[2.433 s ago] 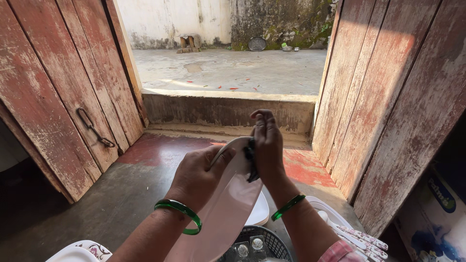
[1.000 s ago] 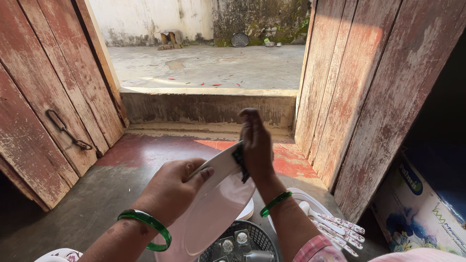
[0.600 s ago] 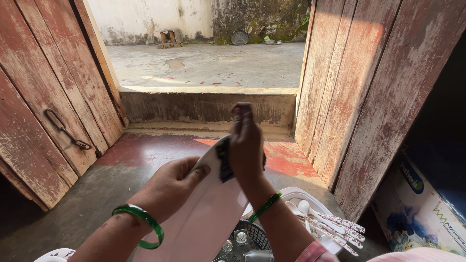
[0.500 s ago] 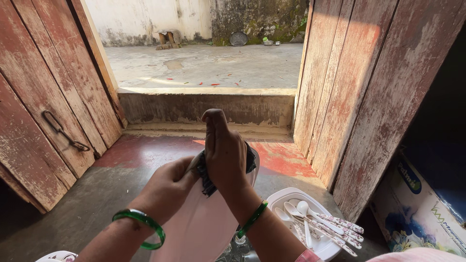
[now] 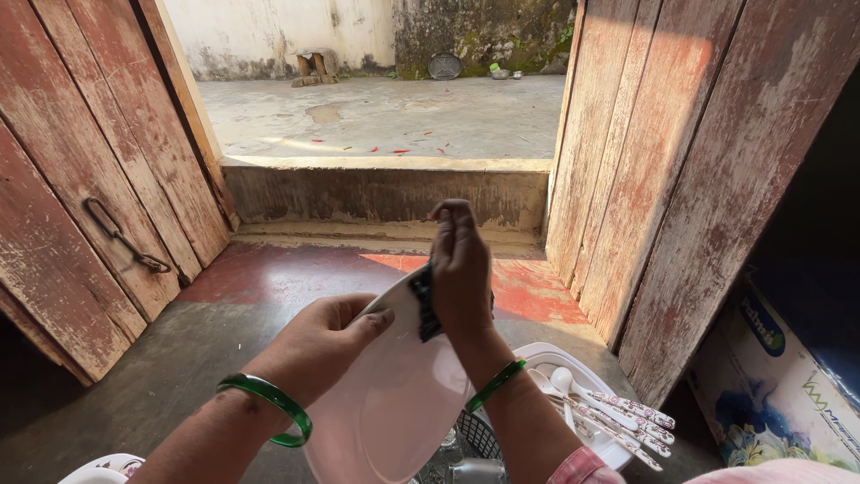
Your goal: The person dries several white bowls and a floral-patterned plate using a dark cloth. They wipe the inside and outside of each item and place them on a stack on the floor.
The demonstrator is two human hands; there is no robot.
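**A:** Where is the plate right now?

**B:** Low in the centre of the frame. The left hand point(image 5: 327, 345) grips the white plate point(image 5: 394, 403) by its left rim, thumb on the face, tilting it up over the dark basket point(image 5: 479, 435). The right hand point(image 5: 461, 273) is clenched around a dark cloth point(image 5: 423, 303) pressed on the plate's upper edge.

**A:** What could go wrong?

**B:** The plate is held at one rim only. A hard push from the cloth could twist it out of that grip, I'd judge, and drop it onto the glasses point(image 5: 448, 439) in the basket or the concrete floor point(image 5: 179, 358).

**A:** Anything else?

**B:** The tray of spoons point(image 5: 573, 394) sits just beside the right forearm, at lower right; a wide elbow swing might knock it.
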